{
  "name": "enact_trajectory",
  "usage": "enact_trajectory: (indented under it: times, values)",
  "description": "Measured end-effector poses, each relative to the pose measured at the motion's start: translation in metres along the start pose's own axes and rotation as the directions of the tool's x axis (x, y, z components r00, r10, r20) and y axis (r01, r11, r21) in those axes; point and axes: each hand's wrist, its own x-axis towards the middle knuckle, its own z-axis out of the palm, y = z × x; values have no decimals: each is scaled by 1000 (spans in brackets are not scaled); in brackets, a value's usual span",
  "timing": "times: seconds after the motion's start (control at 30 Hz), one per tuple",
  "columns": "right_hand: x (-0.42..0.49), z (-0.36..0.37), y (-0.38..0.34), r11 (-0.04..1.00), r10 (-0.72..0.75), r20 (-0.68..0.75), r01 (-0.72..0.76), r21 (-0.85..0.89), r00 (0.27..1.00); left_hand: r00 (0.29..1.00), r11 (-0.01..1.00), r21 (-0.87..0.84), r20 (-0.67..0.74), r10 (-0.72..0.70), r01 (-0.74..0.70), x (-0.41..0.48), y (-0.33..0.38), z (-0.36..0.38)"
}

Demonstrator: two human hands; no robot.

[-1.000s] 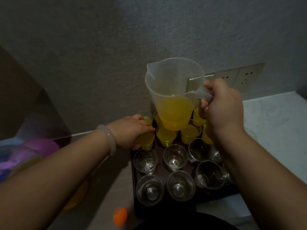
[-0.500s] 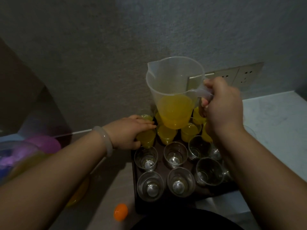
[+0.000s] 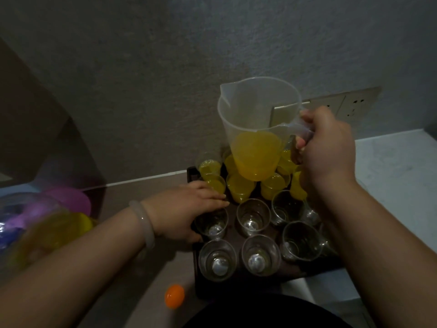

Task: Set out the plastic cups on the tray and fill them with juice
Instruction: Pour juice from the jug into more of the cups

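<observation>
Fingers (image 3: 312, 116) of my right hand (image 3: 328, 150) clench the jug (image 3: 257, 129) handle; my left hand (image 3: 184, 209) rests straight-fingered on the empty cup (image 3: 211, 224), below-left of the spout (image 3: 224, 91), toward me.

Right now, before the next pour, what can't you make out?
All in the head view:
- Back filled cups: the jug hides some of them, so the count is unclear.
- Cups on the right side of the tray: covered by the forearm behind the right hand.
- The left hand: I cannot tell whether it grips the empty cup or only touches it.
- The coloured things at the left edge: blurred and cut off.
</observation>
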Motion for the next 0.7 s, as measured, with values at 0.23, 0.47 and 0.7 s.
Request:
enact_trajectory:
  times: [0.23, 0.47, 0.7]
  values:
    - [-3, 0, 1, 1000, -4, 5, 5, -20, 1000, 1000, 1000, 3, 17, 16, -16, 9, 5, 3]
    - [-4, 0, -1, 1000, 8, 15, -8, -19, 1000, 999, 1000, -13, -40, 7, -8, 6, 3, -2]
    - [-5, -2, -2, 997, -35, 13, 36, -68, 999, 991, 991, -106, -97, -87, 77, -14, -1, -29]
